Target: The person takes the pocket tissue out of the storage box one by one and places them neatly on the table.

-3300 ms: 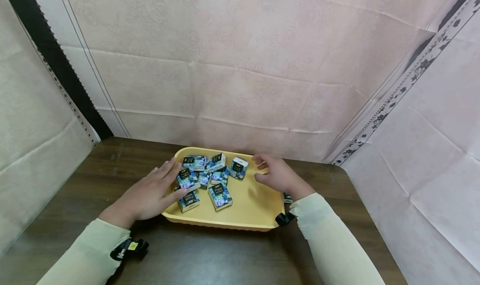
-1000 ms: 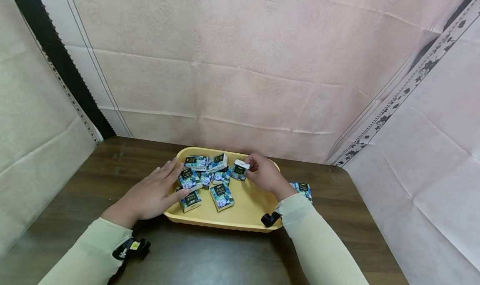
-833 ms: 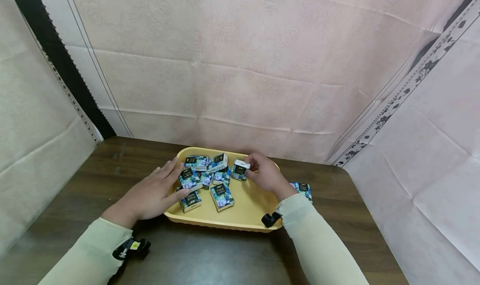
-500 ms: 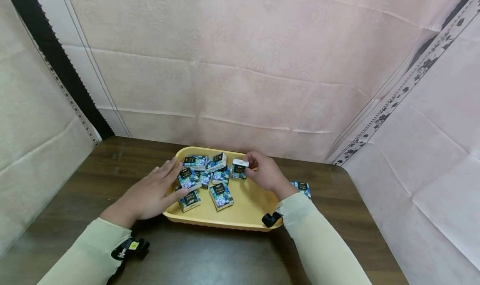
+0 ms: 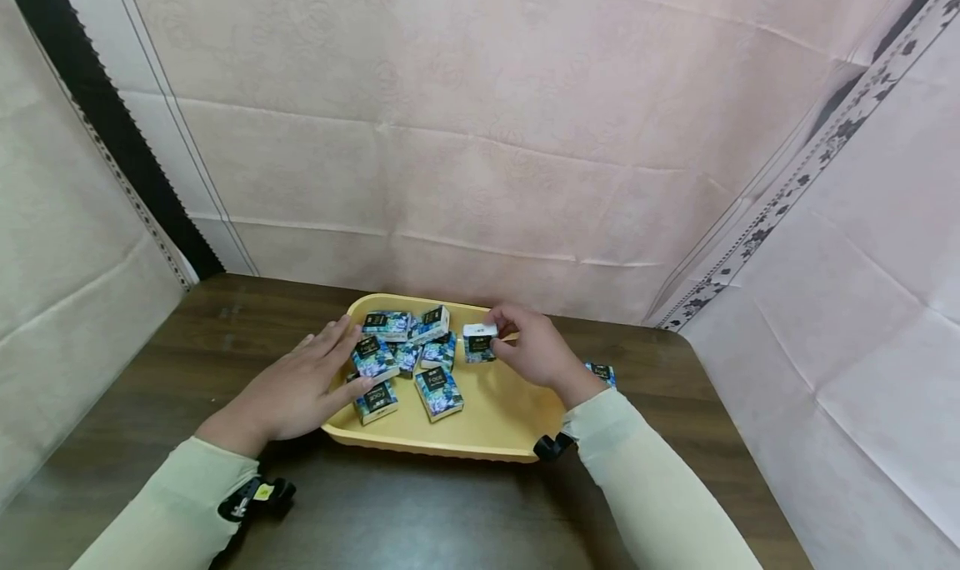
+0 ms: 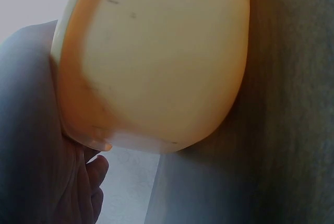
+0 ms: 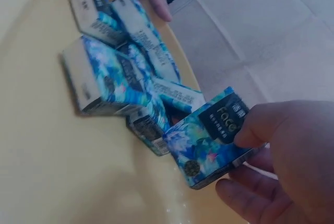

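Observation:
My right hand (image 5: 536, 349) pinches a small blue floral tissue pack (image 5: 478, 345) between thumb and fingers at the far right part of the yellow tray (image 5: 495, 420). In the right wrist view, that pack's dark label reads "Face", and the thumb (image 7: 261, 125) covers part of it. My left hand (image 5: 300, 391) lies with straight fingers over the tray's left rim, its thumb reaching above the nearest packs. Several matching packs (image 5: 440, 392) lie in the left half of the tray, some overlapping. The tray's outer wall (image 6: 167, 67) fills much of the left wrist view.
Another blue floral pack (image 5: 602, 374) lies on the brown wooden table (image 5: 390, 512), right of the tray and partly hidden by my right forearm. Pale patterned cloth (image 5: 480, 137) hangs behind the table and along both sides.
Since the oldest frame, my right hand has moved left from the tray's far right rim and taken hold of the tissue pack, which now stands more upright. The left hand stays put.

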A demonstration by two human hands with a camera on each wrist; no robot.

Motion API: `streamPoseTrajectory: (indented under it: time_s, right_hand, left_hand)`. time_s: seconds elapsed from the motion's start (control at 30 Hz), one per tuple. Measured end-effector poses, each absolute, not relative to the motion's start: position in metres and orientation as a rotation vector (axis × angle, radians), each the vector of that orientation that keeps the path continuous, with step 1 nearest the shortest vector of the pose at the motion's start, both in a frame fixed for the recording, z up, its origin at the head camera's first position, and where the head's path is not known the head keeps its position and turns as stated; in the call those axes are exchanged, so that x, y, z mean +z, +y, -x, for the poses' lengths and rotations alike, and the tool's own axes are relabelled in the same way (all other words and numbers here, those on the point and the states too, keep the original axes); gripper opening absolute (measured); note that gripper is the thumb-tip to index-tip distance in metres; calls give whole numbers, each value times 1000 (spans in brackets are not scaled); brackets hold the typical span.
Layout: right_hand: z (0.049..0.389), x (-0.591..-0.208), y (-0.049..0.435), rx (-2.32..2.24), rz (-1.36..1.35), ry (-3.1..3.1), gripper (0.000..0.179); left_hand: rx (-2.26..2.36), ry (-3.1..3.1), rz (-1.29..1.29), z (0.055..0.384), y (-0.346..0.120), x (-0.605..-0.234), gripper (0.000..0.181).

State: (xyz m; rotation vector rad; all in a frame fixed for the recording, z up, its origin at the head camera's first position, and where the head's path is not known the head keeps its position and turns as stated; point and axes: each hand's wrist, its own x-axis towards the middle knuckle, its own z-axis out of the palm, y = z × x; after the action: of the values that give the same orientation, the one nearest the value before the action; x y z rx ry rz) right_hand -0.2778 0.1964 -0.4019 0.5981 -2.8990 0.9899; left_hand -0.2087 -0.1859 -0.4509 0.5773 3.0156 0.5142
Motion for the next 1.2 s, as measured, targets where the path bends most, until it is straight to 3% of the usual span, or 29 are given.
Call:
streamPoseTrajectory:
  time_s: [1.2]
  right_hand:
    - [261,-374,298,1022,-411,-2830,30]
  left_hand:
    - [521,3002,-559,208,-185,-449,100]
